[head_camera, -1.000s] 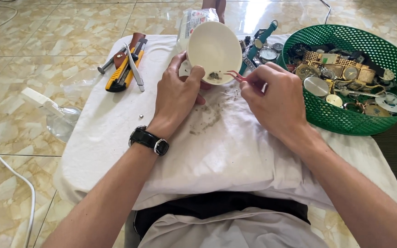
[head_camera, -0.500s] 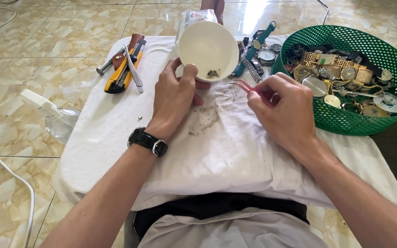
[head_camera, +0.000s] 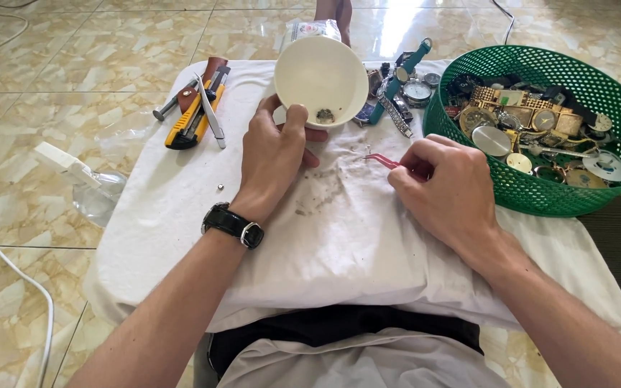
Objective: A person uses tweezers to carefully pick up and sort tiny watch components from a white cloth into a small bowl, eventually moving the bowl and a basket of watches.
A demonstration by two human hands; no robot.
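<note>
Left hand point(head_camera: 271, 154) grips white bowl point(head_camera: 321, 80) tilted by its rim; right hand point(head_camera: 443, 188) pinches red tweezers point(head_camera: 382, 160) over the cloth point(head_camera: 339, 237). Advise steady bowl, light pinch

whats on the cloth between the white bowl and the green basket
In the head view, a small heap of wristwatches lies on the white cloth between the white bowl and the green basket, among them one with a teal strap and one with a metal band.
</note>
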